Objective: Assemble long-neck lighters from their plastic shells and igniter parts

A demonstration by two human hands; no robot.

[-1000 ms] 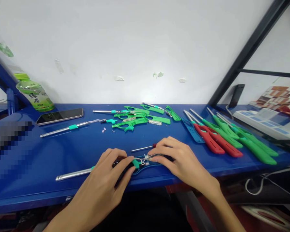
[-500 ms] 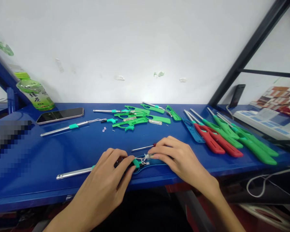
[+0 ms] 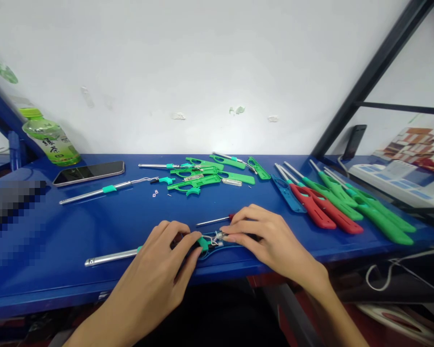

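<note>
A partly assembled stick lighter lies near the table's front edge, its metal tube (image 3: 110, 258) pointing left. My left hand (image 3: 159, 270) is closed over its middle, thumb and finger pinching the teal trigger (image 3: 204, 244). Thin white wires (image 3: 214, 238) run from there to the clear fuel tank (image 3: 220, 235). The fingertips of my right hand (image 3: 271, 236) pinch this tank, hiding most of it. Beneath both hands is a blue handle shell (image 3: 220, 252), largely covered. Just behind them rests a screwdriver (image 3: 211, 222), its red end partly hidden by my right hand.
Green handle shells (image 3: 197, 183) and lighter parts are scattered at the back middle. A loose tube assembly (image 3: 90, 194) lies left. Several red and green stick lighters (image 3: 320, 207) and a blue shell (image 3: 289, 195) lie right. A phone (image 3: 90, 172) and bottle (image 3: 52, 140) stand back left.
The tank and my right fingertips have shifted very slightly against the blue shell. My left hand keeps its grip, and the view has moved a little.
</note>
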